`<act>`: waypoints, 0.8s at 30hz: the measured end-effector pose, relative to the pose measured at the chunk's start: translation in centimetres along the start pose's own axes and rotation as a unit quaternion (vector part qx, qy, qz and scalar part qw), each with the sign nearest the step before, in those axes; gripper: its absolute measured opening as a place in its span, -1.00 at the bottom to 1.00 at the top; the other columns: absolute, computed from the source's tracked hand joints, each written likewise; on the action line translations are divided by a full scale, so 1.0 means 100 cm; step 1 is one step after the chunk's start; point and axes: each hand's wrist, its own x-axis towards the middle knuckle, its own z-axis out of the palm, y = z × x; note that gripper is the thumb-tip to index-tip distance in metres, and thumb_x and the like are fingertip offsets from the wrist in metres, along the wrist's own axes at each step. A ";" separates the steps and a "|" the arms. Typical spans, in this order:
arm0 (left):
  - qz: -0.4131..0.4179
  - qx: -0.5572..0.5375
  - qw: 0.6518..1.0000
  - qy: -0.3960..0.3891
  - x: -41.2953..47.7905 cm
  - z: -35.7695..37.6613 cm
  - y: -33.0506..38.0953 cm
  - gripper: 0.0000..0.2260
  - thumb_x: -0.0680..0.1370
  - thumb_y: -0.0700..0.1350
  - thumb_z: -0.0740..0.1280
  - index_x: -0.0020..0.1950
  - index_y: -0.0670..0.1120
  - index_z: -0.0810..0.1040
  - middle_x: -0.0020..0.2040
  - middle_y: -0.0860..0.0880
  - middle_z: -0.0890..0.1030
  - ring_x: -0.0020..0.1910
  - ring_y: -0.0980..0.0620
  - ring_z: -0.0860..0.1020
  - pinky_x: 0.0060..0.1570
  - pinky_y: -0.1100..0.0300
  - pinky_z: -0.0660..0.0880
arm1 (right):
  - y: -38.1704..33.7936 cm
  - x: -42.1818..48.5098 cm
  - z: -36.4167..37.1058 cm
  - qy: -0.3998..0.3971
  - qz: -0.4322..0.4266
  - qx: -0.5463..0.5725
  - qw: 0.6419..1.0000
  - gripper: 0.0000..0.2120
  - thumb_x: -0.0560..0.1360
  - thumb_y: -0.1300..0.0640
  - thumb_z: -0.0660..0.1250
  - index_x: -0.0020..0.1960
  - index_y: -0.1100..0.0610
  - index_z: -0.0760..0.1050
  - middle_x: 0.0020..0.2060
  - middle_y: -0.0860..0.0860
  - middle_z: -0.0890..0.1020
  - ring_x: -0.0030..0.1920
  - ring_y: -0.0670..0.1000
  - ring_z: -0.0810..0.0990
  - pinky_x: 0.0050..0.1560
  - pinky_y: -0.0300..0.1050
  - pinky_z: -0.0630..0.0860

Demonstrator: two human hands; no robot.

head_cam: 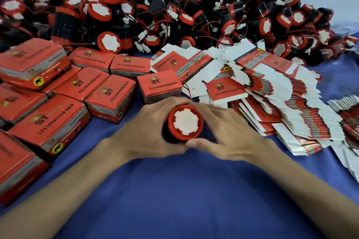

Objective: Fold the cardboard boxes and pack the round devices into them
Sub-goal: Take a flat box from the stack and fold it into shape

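Along the tabletop's (174, 190) left edge I see the folded boxes (64, 114), closed and stacked. That part of the job looks well advanced.

At the middle, toward the near edge, my left hand (147, 128) and right hand (229, 132) are together. Both are wrapped round one round device (185, 124), with the thumbs meeting beneath it. Its red cap and white centre face me.

I judge the step in hand to be readying this device for packing, with no box opened for it yet. The next move calls for freeing one hand to take a flat box blank (281, 103) from the fanned heap by the right edge. That blank then has to be squared up before the device goes in.

At the left edge the nearest boxes are cut off by the frame. The device's black body and any wire are covered by my fingers. The pile of devices (174, 15) along the far edge is blurred, so I cannot count it. More blanks run out of view at the right.
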 end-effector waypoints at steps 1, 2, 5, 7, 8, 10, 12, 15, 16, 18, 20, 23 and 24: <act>-0.001 0.028 1.000 0.002 -0.002 -0.002 -0.003 -0.45 0.31 0.09 0.50 0.23 -0.05 0.46 0.15 0.11 0.55 0.16 0.14 0.54 0.15 0.16 0.50 | 0.005 0.000 -0.004 0.031 -0.006 -0.030 0.999 -0.42 0.48 -0.23 0.15 0.31 0.16 0.40 -0.06 0.04 0.66 -0.09 0.07 0.64 -0.12 -0.03 0.57; -0.008 0.062 0.998 0.007 -0.003 -0.003 -0.006 -0.48 0.30 0.05 0.50 0.19 -0.09 0.48 0.13 0.05 0.56 0.13 0.07 0.56 0.11 0.08 0.52 | 0.011 0.001 -0.010 0.089 0.017 -0.044 0.995 -0.46 0.50 -0.18 0.15 0.25 0.22 0.47 -0.09 0.07 0.67 -0.10 0.10 0.65 -0.11 -0.01 0.56; -0.038 0.148 0.988 0.030 -0.002 -0.005 -0.009 -0.48 0.29 0.09 0.47 0.15 -0.14 0.52 0.27 -0.01 0.49 0.24 0.02 0.50 0.18 0.04 0.50 | 0.048 0.010 -0.036 0.225 0.200 -0.242 0.922 -0.49 0.55 -0.11 0.18 0.30 0.25 0.42 0.23 0.21 0.52 0.24 0.23 0.48 0.24 0.18 0.37; -0.041 0.178 0.983 0.034 -0.002 -0.004 -0.008 -0.41 0.30 0.20 0.46 0.20 -0.12 0.52 0.35 0.01 0.43 0.30 0.07 0.45 0.21 0.12 0.47 | 0.069 0.011 -0.050 0.140 0.348 -0.287 0.881 -0.41 0.56 -0.15 0.19 0.44 0.21 0.27 0.44 0.22 0.30 0.44 0.22 0.26 0.38 0.29 0.17; -0.040 0.189 0.980 0.037 -0.001 -0.003 -0.007 -0.38 0.32 0.21 0.45 0.24 -0.12 0.50 0.35 0.01 0.42 0.30 0.06 0.46 0.21 0.12 0.48 | 0.076 0.009 -0.051 0.100 0.388 -0.281 0.872 -0.40 0.58 -0.17 0.16 0.46 0.19 0.24 0.47 0.20 0.28 0.47 0.20 0.23 0.42 0.31 0.11; -0.039 0.210 0.975 0.058 0.000 -0.001 -0.007 -0.41 0.38 0.12 0.44 0.31 -0.14 0.47 0.32 -0.03 0.46 0.27 0.00 0.48 0.21 0.06 0.49 | 0.082 0.001 -0.044 0.093 0.375 -0.299 0.872 -0.47 0.60 -0.12 0.16 0.42 0.20 0.34 0.41 0.19 0.39 0.43 0.18 0.34 0.44 0.29 0.09; -0.036 0.233 0.968 0.085 0.002 0.001 -0.011 -0.45 0.42 -0.04 0.44 0.36 -0.16 0.43 0.30 -0.08 0.47 0.26 -0.07 0.47 0.19 -0.02 0.49 | 0.081 -0.002 -0.037 0.146 0.311 -0.335 0.877 -0.64 0.56 0.07 0.27 0.27 0.25 0.47 0.14 0.27 0.60 0.16 0.27 0.58 0.41 0.31 0.16; -0.040 0.270 0.957 0.104 0.005 0.001 -0.018 -0.45 0.41 -0.19 0.46 0.38 -0.18 0.42 0.28 -0.14 0.47 0.25 -0.12 0.43 0.17 -0.05 0.44 | 0.074 -0.004 -0.036 0.206 0.248 -0.360 0.876 -0.73 0.42 0.31 0.35 0.11 0.30 0.57 -0.25 0.26 0.67 -0.23 0.28 0.66 0.33 0.33 0.28; -0.049 0.277 0.954 0.105 0.006 0.000 -0.020 -0.45 0.41 -0.20 0.47 0.38 -0.17 0.42 0.28 -0.14 0.46 0.24 -0.14 0.43 0.16 -0.06 0.42 | 0.072 -0.005 -0.037 0.208 0.230 -0.362 0.879 -0.75 0.41 0.31 0.38 0.09 0.28 0.59 -0.24 0.25 0.68 -0.22 0.26 0.67 0.33 0.32 0.29; -0.065 0.288 0.950 0.104 0.007 0.000 -0.024 -0.42 0.41 -0.20 0.47 0.40 -0.15 0.40 0.26 -0.14 0.46 0.22 -0.15 0.44 0.16 -0.05 0.41 | 0.067 -0.006 -0.036 0.201 0.186 -0.352 0.895 -0.80 0.46 0.22 0.42 0.07 0.25 0.63 -0.09 0.21 0.70 -0.07 0.22 0.69 0.34 0.30 0.29; -0.064 0.297 0.947 0.100 0.007 0.000 -0.024 -0.42 0.42 -0.17 0.46 0.42 -0.15 0.39 0.26 -0.14 0.46 0.21 -0.15 0.44 0.15 -0.05 0.41 | 0.062 -0.007 -0.032 0.193 0.146 -0.342 0.908 -0.81 0.51 0.20 0.37 0.09 0.23 0.63 0.04 0.17 0.68 0.09 0.17 0.65 0.36 0.27 0.29; -0.045 0.292 0.949 0.112 0.005 0.000 -0.021 -0.44 0.44 -0.09 0.41 0.40 -0.19 0.41 0.27 -0.17 0.46 0.26 -0.15 0.41 0.21 -0.06 0.38 | 0.058 -0.007 -0.031 0.239 0.079 -0.337 0.907 -0.78 0.49 0.36 0.31 0.10 0.28 0.61 0.01 0.20 0.68 0.07 0.18 0.66 0.28 0.21 0.40; -0.029 0.292 0.948 0.125 0.005 0.000 -0.018 -0.47 0.44 -0.07 0.39 0.38 -0.21 0.43 0.26 -0.17 0.47 0.27 -0.14 0.41 0.22 -0.04 0.36 | 0.057 -0.006 -0.033 0.273 0.048 -0.341 0.898 -0.79 0.46 0.42 0.31 0.05 0.29 0.62 -0.05 0.19 0.70 -0.01 0.17 0.69 0.21 0.17 0.46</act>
